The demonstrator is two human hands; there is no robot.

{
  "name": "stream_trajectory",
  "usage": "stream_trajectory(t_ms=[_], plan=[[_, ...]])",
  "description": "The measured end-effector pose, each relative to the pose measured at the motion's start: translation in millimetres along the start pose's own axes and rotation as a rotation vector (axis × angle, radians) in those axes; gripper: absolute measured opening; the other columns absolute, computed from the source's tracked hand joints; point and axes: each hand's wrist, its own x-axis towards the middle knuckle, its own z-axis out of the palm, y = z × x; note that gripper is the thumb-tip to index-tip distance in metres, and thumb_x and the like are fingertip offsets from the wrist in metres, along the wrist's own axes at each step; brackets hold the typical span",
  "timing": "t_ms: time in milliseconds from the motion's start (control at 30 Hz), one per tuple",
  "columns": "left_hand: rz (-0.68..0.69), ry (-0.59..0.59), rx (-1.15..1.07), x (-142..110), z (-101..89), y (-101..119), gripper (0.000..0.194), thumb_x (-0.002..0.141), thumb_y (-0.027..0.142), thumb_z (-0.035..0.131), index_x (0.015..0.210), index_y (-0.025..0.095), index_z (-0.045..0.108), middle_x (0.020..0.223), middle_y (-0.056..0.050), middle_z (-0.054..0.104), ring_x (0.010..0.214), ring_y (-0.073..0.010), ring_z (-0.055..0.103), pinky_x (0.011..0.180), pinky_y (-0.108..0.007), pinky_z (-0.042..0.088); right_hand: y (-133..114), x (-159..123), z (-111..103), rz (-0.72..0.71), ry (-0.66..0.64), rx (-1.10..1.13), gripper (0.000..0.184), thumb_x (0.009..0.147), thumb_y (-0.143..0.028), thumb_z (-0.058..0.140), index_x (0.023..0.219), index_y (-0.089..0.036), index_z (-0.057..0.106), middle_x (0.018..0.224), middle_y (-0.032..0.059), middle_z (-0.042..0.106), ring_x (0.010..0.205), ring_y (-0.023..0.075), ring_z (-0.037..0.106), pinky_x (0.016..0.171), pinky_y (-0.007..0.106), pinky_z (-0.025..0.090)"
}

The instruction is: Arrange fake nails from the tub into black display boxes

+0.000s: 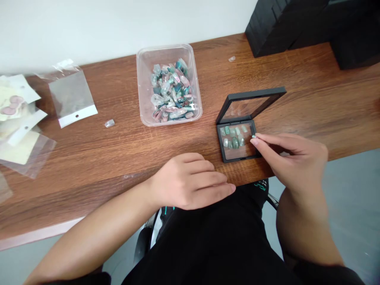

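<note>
And here the right hand point(299, 162) is at the black display case point(223, 143), thumb and forefinger pinching a small green press-on nail point(254, 136) just over the case's right edge, the other fingers curled in behind. The case sits near the front edge of the wooden table point(118, 158), its framed lid point(252, 94) hinged up and leaning back, clear film showing in both halves. Inside the base, green and pale nails point(235, 142) lie in two rough rows, with bare film below them. Over to the left, the left hand point(191, 180) rests palm down at the table edge, empty, fingers lying close together and slightly bent, pointing toward the case but apart from it. Beyond that hand stands the clear plastic tub point(141, 87), open, with a jumbled heap of nails point(173, 93) in teal, pink and clear. One loose nail point(109, 123) lies left of the tub, and another point(232, 59) off to its right. Farther left there's a clear bag point(71, 95) with a white strip, then overlapping packets point(22, 142); black boxes point(279, 27) stand at the back right.
</note>
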Motion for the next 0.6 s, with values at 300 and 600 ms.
stream_trajectory(t_ms=[300, 600], plan=[[0.011, -0.077, 0.003, -1.1, 1.3, 5.6, 0.007, 0.096, 0.022, 0.071, 0.1, 0.02, 0.077, 0.09, 0.003, 0.081, 0.075, -0.0101, 0.074, 0.068, -0.025, 0.058, -7.5, 4.4, 2.8, -0.075, -0.059, -0.149, 0.009, 0.091, -0.03, 0.074, 0.091, -0.024, 0.081, 0.071, 0.0004, 0.072, 0.058, 0.0121, 0.058, 0.055, 0.03, 0.044], [0.029, -0.112, 0.06, -0.2, 1.7, 7.1, 0.011, 0.098, 0.02, 0.068, 0.103, 0.02, 0.077, 0.096, 0.003, 0.081, 0.086, -0.0124, 0.075, 0.081, -0.029, 0.059, -7.5, 4.8, 8.1, -0.008, -0.081, -0.012, 0.011, 0.086, -0.033, 0.078, 0.079, -0.025, 0.079, 0.064, -0.0014, 0.067, 0.054, 0.0101, 0.049, 0.052, 0.029, 0.039]])
